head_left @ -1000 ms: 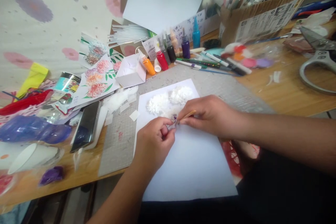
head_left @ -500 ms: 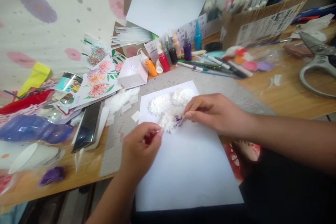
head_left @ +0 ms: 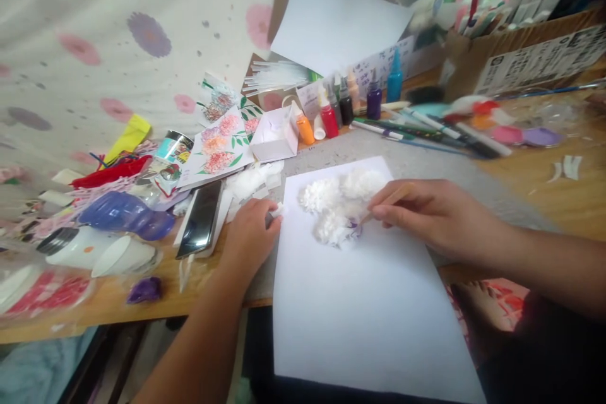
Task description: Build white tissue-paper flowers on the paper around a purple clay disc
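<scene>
A large white paper sheet [head_left: 364, 322] bears three puffy clusters of white scraps; the nearest cluster [head_left: 334, 227] has purple marks on its right side. My right hand [head_left: 426, 208] pinches a thin brown stick [head_left: 395, 194], its lower end close to the purple marks. Off the sheet's left edge, my left hand [head_left: 250, 233] has thumb and forefinger together on a small white paper piece [head_left: 279, 208]. More white paper pieces [head_left: 258, 180] lie just beyond that hand on the grey mat [head_left: 307, 164].
Paint bottles [head_left: 329, 117], pens [head_left: 421, 129] and a white box [head_left: 277, 139] line the back. On the left are a phone [head_left: 201, 221], floral pictures [head_left: 220, 148], a blue-purple bottle [head_left: 125, 214] and a white cup [head_left: 123, 255]. A cardboard box [head_left: 525, 57] stands at back right.
My left hand has moved left, from beside the nearest cluster to the loose paper pieces. My right hand keeps the stick near the purple marks. The view has swung left.
</scene>
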Motion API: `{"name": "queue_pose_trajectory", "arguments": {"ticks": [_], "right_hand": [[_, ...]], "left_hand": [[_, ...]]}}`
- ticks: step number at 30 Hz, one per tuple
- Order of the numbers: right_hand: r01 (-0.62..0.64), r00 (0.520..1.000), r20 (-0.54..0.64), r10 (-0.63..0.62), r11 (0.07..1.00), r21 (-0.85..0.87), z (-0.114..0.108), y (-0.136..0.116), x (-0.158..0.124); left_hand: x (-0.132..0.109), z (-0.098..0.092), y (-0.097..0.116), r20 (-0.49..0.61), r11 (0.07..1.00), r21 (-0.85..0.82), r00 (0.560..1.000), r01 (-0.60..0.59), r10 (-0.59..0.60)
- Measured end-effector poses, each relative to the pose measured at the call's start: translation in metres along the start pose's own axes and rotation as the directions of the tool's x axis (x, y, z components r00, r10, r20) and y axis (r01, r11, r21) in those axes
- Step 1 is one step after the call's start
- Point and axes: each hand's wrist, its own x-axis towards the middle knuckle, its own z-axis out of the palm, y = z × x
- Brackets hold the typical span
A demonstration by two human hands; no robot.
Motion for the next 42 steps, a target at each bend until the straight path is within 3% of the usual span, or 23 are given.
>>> {"name": "queue_pose_trajectory", "arguments": {"ticks": [4, 10, 20, 29, 35, 39, 42], "right_hand": [[0.007, 1.0, -0.003, -0.007, 1.0, -0.007, -0.003, -0.002, 0.001], [0.055, 0.998, -0.03, -0.055, 0.998, -0.011, -0.011, -0.007, 0.005], [0.065, 0.997, -0.043, -0.065, 0.998, 0.004, -0.011, -0.01, 0.008], [0.068, 0.996, -0.059, -0.065, 0.996, 0.054, -0.013, -0.013, 0.011], [0.043, 0.998, -0.052, -0.038, 0.995, 0.092, -0.013, -0.014, 0.015], [0.051, 0.997, -0.065, -0.042, 0.988, 0.147, -0.015, -0.015, 0.016], [0.121, 0.988, -0.121, -0.097, 0.968, 0.218, -0.015, -0.016, 0.016]], "left_hand": [[0.004, 0.0, 0.003, -0.009, 0.999, 0.027, 1.0, -0.026, 0.026], [0.002, -0.004, 0.0, -0.037, 0.999, -0.039, 0.999, 0.025, -0.027], [0.01, 0.003, 0.011, 0.016, 0.994, 0.067, 0.997, -0.082, 0.081], [0.014, -0.011, 0.005, 0.101, 0.997, -0.081, 0.995, -0.012, 0.02], [0.02, -0.006, 0.003, 0.056, 0.995, -0.101, 0.998, -0.02, 0.026], [0.017, -0.016, 0.014, 0.037, 0.973, -0.233, 0.999, -0.01, 0.019], [0.011, -0.028, 0.036, 0.107, 0.849, -0.529, 0.993, 0.018, 0.045]]}}
